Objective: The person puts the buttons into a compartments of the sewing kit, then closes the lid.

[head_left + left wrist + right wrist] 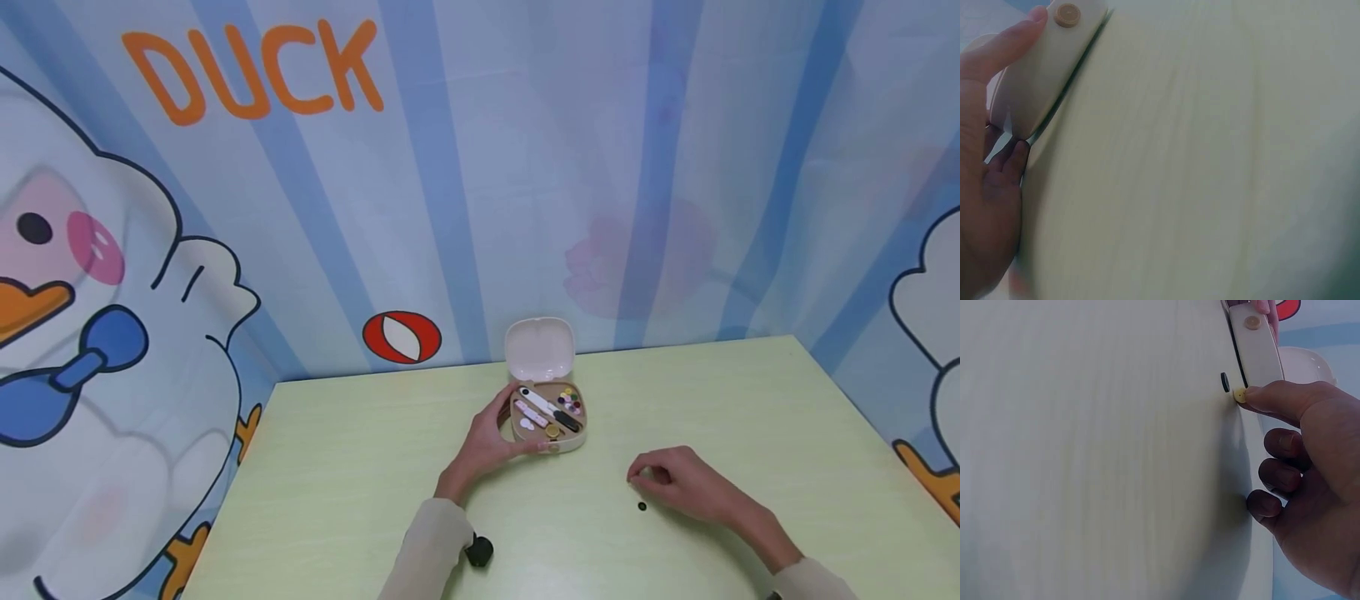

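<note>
My left hand [487, 442] grips a small beige sewing kit box [573, 444], thumb along its front and fingers at its far left side. Its lid [540, 348] stands raised at the back. Inside lie a white-and-black pen-like tool [551, 407], a pink-and-white item [531, 413], a gold round piece [552, 431] and several small coloured pieces [570, 401]. To the right, my right hand [690, 483] pinches a yellow button [1239, 395] between thumb and forefinger, just above the table. A black button [642, 506] is on the table close below those fingertips.
The pale yellow-green table [360, 467] ends at a blue-striped curtain [480, 167] with duck drawings behind the box. A black knob-like object [479, 552] sits at the left cuff. A round button-like clasp [1252, 322] is on the box's front.
</note>
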A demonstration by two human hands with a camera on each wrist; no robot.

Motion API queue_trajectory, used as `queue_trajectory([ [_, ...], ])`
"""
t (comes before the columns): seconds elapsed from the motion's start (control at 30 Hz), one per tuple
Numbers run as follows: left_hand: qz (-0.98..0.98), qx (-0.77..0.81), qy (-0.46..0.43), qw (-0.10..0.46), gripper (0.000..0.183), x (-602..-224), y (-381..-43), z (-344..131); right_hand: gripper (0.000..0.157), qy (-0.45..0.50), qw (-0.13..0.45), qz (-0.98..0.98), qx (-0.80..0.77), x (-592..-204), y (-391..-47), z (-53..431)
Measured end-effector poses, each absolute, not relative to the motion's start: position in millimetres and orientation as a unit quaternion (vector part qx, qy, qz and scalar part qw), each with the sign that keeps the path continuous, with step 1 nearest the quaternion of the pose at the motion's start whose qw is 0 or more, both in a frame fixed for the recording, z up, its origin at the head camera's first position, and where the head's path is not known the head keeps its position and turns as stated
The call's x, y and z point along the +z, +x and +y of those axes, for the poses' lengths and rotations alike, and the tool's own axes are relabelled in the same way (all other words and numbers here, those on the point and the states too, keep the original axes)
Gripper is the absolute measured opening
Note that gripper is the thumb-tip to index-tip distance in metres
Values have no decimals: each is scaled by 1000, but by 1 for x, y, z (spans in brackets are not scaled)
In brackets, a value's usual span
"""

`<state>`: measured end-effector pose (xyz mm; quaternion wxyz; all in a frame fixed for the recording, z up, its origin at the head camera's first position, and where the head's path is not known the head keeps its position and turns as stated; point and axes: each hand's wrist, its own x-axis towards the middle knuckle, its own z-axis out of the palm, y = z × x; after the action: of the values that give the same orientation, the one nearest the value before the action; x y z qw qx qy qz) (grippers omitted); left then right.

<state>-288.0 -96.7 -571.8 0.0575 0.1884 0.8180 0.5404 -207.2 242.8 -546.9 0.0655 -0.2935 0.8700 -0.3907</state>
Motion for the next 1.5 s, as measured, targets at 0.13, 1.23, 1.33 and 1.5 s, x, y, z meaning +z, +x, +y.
queue_trajectory([
  [0.13, 820, 537, 188, 57, 105, -572, -288, -96, 8, -291, 74, 872, -387, -546, -213, 236],
  [1.23, 820, 535, 195, 55, 106, -569, -288, -98, 13, -219, 52, 869, -441, -518, -297, 187],
  [1.33, 819, 537, 195, 55, 104, -569, -287, -98, 14, -211, 49, 870, -444, -521, -302, 184],
  [1.5, 819, 538, 191, 57, 104, -569, -286, -97, 13, -199, 39, 875, -439, -527, -307, 180],
])
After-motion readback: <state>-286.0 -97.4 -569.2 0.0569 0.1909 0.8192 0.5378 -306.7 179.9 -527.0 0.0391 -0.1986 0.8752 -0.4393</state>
